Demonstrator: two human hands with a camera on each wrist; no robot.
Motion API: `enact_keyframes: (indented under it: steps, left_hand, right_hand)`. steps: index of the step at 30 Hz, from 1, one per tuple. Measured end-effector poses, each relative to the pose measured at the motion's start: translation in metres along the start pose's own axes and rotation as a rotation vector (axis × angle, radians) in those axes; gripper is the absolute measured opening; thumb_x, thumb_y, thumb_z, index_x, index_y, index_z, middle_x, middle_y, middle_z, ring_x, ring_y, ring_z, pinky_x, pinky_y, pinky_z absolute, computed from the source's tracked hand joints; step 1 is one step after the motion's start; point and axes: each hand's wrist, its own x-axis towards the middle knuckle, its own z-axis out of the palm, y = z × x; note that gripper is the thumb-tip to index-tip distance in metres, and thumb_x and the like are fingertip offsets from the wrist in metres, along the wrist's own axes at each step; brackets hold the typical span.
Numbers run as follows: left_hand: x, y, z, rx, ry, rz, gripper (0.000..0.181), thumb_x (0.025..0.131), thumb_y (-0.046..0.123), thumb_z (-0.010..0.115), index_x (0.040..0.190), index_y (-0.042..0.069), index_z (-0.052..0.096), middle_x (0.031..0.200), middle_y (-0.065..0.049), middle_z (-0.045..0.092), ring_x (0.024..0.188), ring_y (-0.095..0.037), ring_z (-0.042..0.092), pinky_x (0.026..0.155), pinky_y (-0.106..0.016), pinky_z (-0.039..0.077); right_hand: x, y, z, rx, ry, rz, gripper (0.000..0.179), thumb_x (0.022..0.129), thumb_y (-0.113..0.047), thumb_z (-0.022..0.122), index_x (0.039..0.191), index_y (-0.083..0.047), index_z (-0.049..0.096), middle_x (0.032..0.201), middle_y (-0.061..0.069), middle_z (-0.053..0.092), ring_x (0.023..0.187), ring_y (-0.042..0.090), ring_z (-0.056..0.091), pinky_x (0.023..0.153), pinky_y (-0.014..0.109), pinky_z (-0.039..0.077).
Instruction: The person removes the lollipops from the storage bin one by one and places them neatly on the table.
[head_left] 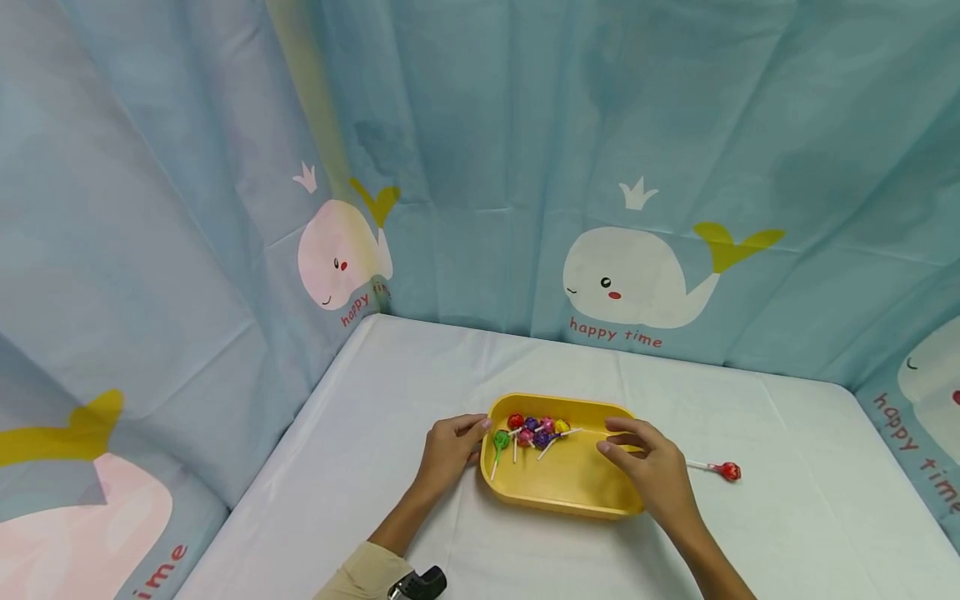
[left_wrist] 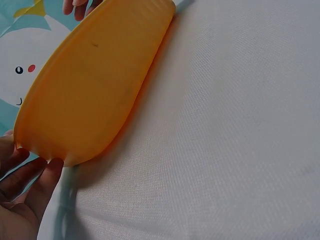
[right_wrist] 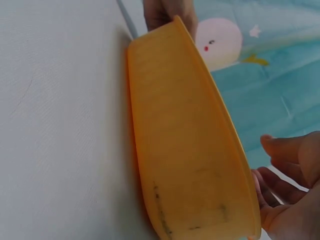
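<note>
A yellow tray (head_left: 558,496) is in front of me in the head view, with several wrapped lollipops (head_left: 542,437) gathered in its left half. A green lollipop (head_left: 501,439) lies closest to the left wall. My left hand (head_left: 444,454) grips the tray's left end, thumb at the rim and fingertips against the outer wall (left_wrist: 85,100). At the opposite end my right hand (head_left: 656,471) has its thumb spread away from its fingers, which are beside the rim. Right of that hand, a red lollipop (head_left: 729,472) lies on the table, its stick partly hidden.
A white cloth covers the table (head_left: 810,500). Blue curtains (head_left: 480,167) with printed whales stand behind it and along the sides. A black device (head_left: 418,583) shows at the left sleeve.
</note>
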Motion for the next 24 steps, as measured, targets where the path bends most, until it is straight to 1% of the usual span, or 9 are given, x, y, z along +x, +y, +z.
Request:
enact_keyframes:
  steps: [3, 10, 18, 24]
  left_hand:
    - [0.0, 0.001, 0.0, 0.008, 0.002, -0.003, 0.032, 0.104, 0.028, 0.072, 0.126, 0.005, 0.078, 0.117, -0.014, 0.079, 0.1, -0.019, 0.077, 0.071, -0.022, 0.063]
    - [-0.001, 0.001, 0.0, 0.003, -0.002, -0.003, 0.033, 0.104, 0.028, 0.071, 0.126, 0.004, 0.078, 0.117, -0.013, 0.079, 0.1, -0.019, 0.077, 0.072, -0.022, 0.063]
    - [-0.003, 0.001, 0.0, 0.002, -0.002, 0.001, 0.034, 0.104, 0.03, 0.072, 0.127, 0.005, 0.077, 0.118, -0.013, 0.079, 0.1, -0.02, 0.077, 0.071, -0.022, 0.063]
    - [-0.003, 0.001, 0.0, -0.001, -0.002, 0.003, 0.035, 0.104, 0.03, 0.072, 0.127, 0.005, 0.077, 0.117, -0.013, 0.079, 0.099, -0.018, 0.077, 0.071, -0.022, 0.063]
  right_hand:
    - [0.002, -0.002, 0.003, -0.004, -0.002, -0.01, 0.039, 0.096, -0.023, 0.082, 0.129, -0.006, 0.074, 0.129, 0.007, 0.073, 0.11, 0.026, 0.072, 0.089, 0.011, 0.055]
    - [0.005, -0.004, 0.01, 0.032, -0.029, -0.027, 0.037, 0.095, -0.027, 0.083, 0.127, -0.009, 0.075, 0.127, 0.005, 0.075, 0.108, 0.022, 0.073, 0.088, 0.017, 0.057]
    - [0.012, -0.001, 0.022, 0.021, -0.045, -0.036, 0.036, 0.094, -0.019, 0.084, 0.127, -0.008, 0.075, 0.125, 0.007, 0.075, 0.109, 0.025, 0.073, 0.086, 0.023, 0.059]
    - [0.017, -0.001, 0.031, 0.026, -0.034, -0.057, 0.033, 0.093, -0.015, 0.085, 0.124, -0.006, 0.077, 0.122, 0.008, 0.076, 0.107, 0.029, 0.073, 0.084, 0.024, 0.059]
